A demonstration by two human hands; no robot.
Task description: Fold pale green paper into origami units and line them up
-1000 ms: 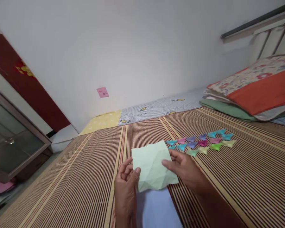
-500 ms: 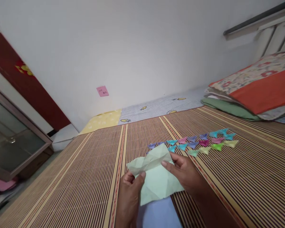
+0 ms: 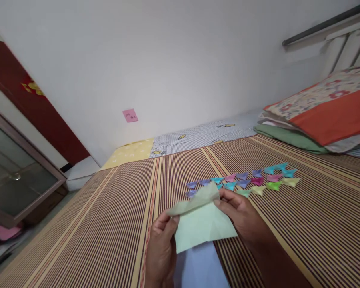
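Both hands hold a creased sheet of pale green paper (image 3: pixel 202 226) above a striped mat. My left hand (image 3: pixel 163 244) pinches its left edge between thumb and fingers. At the upper right edge my right hand (image 3: pixel 238 212) pinches it the same way. The paper's top part is bent over toward me along a crease between the hands. Under the paper's lower edge lies a pale blue flat thing (image 3: pixel 201 266), partly hidden. Beyond the paper, rows of small folded paper pieces (image 3: pixel 258 181) in blue, purple, pink, green and yellow stand on the mat; the paper hides some.
The striped mat (image 3: pixel 108 224) spreads over the bed up to a checked sheet (image 3: pixel 192 138) along the white wall. Folded bedding (image 3: pixel 327 112) is stacked at the right. A pink note (image 3: pixel 130 115) sticks to the wall. At the left stands a glass-fronted cabinet (image 3: pixel 18 176).
The paper has been drawn flatter and more taut between my hands. My right hand has shifted slightly right. More of the purple folded pieces behind the paper now show.
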